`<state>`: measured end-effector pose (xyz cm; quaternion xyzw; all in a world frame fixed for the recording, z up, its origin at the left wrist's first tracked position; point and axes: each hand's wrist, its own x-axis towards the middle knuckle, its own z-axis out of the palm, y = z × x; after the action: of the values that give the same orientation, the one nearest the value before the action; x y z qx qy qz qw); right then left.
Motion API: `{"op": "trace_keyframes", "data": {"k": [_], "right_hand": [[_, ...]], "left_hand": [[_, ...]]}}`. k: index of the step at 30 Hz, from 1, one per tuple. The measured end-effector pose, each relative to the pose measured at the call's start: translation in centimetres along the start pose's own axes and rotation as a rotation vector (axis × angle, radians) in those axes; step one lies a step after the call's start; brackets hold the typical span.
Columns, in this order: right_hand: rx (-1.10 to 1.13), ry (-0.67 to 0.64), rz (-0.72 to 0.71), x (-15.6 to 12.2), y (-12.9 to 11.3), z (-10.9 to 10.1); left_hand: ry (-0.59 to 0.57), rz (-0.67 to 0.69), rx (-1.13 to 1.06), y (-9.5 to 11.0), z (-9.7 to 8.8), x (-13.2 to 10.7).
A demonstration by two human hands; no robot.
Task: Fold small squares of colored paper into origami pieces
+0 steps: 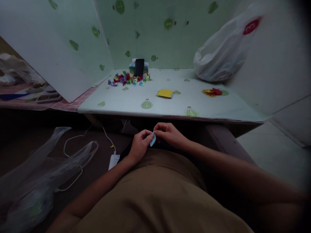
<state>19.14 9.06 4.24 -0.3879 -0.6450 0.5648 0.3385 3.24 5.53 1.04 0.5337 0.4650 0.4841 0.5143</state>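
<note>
A small light-blue folded paper (153, 139) is held above my lap, just in front of the table edge. My left hand (140, 144) pinches it between thumb and fingers from the left side. From the right, my right hand (169, 133) grips its upper tip with thumb and forefinger. On the table lie a stack of square paper sheets (165, 93), yellow on top, and at the back left a heap of many-coloured folded paper cranes (126, 78).
A black phone (139, 67) leans on a tissue box (146, 67) behind the cranes. Red and yellow paper pieces (213, 92) lie at the right, near a hanging white plastic bag (218, 55). A clear plastic bag (46, 178) and a white power strip (113, 161) with cable are at my left.
</note>
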Motion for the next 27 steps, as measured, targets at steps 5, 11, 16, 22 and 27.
{"op": "trace_keyframes", "data": {"k": [5,11,16,22,27], "right_hand": [[-0.049,-0.005,-0.007,-0.06,0.16,0.01],[-0.098,0.006,-0.032,-0.09,-0.05,0.02],[-0.071,0.003,-0.029,-0.08,-0.10,-0.05],[-0.018,-0.041,-0.014,-0.17,-0.08,-0.14],[-0.021,-0.035,-0.034,-0.09,-0.01,-0.05]], "left_hand": [[-0.003,0.001,0.000,0.05,-0.03,-0.08],[0.042,0.033,-0.024,0.06,0.09,-0.03],[0.057,0.076,0.002,0.01,0.13,-0.01],[0.079,0.103,0.035,-0.03,0.13,0.07],[0.078,0.092,0.040,0.09,0.09,0.06]]}}
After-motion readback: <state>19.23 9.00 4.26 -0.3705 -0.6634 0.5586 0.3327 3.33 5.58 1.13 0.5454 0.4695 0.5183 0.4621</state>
